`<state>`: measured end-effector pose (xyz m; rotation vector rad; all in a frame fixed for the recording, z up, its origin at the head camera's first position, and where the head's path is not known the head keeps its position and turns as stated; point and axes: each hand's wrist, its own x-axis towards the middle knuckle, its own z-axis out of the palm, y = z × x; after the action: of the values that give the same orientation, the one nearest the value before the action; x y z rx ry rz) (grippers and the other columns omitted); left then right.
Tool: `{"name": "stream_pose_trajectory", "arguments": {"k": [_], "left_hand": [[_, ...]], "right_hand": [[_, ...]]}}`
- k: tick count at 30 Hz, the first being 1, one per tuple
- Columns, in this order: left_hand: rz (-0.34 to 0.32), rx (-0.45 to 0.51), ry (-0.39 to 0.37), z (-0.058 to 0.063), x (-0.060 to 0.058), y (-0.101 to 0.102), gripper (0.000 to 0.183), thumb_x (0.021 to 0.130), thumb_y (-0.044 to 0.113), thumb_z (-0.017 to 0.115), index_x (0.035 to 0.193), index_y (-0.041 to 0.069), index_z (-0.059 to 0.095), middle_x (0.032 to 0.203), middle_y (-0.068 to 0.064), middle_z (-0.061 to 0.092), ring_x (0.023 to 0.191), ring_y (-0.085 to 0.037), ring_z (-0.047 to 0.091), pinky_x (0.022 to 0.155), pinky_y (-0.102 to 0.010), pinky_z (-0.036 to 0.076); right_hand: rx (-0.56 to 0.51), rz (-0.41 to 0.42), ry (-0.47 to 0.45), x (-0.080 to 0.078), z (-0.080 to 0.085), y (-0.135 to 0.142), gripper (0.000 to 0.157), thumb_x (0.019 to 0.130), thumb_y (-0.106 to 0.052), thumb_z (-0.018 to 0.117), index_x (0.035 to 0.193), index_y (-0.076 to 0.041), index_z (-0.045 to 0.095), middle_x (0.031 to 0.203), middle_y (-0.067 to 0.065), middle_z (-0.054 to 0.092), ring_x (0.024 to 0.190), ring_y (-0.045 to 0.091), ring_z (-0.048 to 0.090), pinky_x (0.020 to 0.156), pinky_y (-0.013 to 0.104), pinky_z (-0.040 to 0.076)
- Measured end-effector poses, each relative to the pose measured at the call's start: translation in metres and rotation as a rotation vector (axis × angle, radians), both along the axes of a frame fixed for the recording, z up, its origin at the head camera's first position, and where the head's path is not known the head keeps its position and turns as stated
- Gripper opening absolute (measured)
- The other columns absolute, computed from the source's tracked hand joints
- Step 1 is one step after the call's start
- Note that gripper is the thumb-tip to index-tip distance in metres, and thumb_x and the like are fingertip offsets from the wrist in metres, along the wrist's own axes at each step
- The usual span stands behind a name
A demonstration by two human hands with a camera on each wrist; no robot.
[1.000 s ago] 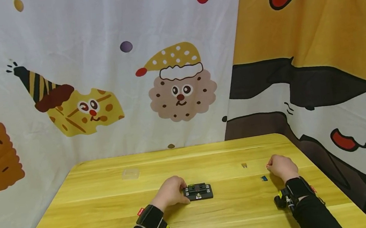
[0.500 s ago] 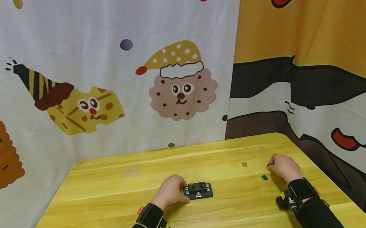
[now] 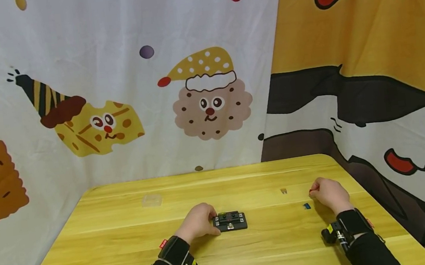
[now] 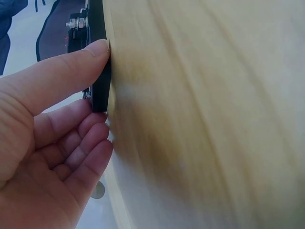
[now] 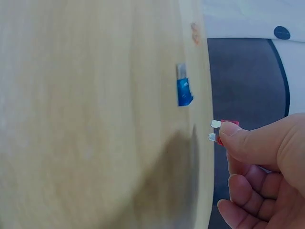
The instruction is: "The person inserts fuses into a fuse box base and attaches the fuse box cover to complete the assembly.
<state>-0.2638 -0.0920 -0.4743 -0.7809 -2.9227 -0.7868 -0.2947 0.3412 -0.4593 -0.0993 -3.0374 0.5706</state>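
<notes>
My left hand (image 3: 197, 223) grips the left end of a black terminal block (image 3: 229, 221) with metal screws, which lies flat on the table. In the left wrist view, the thumb (image 4: 71, 71) presses on the block's near edge and the fingers curl at its end. Over on the right, my right hand (image 3: 330, 194) pinches a red blade fuse (image 5: 228, 123) between thumb and fingers, its two metal prongs pointing outward above the table. A blue blade fuse (image 5: 183, 91) lies near that hand. Farther back is a small brownish fuse (image 3: 284, 191), also with two prongs.
A clear plastic box or lid (image 3: 151, 201) sits at the back left of the wooden table (image 3: 227, 262). Cloth curtains (image 3: 109, 52) with cartoon prints hang behind the table and at its sides.
The right hand has shifted very slightly to the right and away, still pinching the red blade fuse. The left hand and the terminal block stay in place.
</notes>
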Motion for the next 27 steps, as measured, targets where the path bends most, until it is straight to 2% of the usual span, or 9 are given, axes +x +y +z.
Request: {"name": "stream_pose_trajectory", "arguments": {"k": [9,27], "left_hand": [[-0.002,0.002,0.000,-0.001,0.000,0.000,0.042,0.062,0.025,0.095,0.090,0.006,0.070,0.082,0.002,0.058,0.074,-0.012,0.052,0.073,-0.033,0.048],[-0.001,0.004,-0.008,0.003,0.002,0.000,0.042,0.063,0.024,0.094,0.092,0.005,0.070,0.084,0.001,0.058,0.075,-0.013,0.052,0.072,-0.033,0.048]], "right_hand": [[-0.010,0.013,0.026,0.003,0.007,-0.011,0.019,0.090,-0.018,0.073,0.093,-0.003,0.063,0.082,0.008,0.061,0.073,0.026,0.052,0.065,0.040,0.042],[-0.043,0.141,0.142,0.004,0.016,-0.046,0.015,0.089,-0.017,0.073,0.089,-0.007,0.063,0.081,0.004,0.063,0.069,0.021,0.054,0.063,0.038,0.044]]}}
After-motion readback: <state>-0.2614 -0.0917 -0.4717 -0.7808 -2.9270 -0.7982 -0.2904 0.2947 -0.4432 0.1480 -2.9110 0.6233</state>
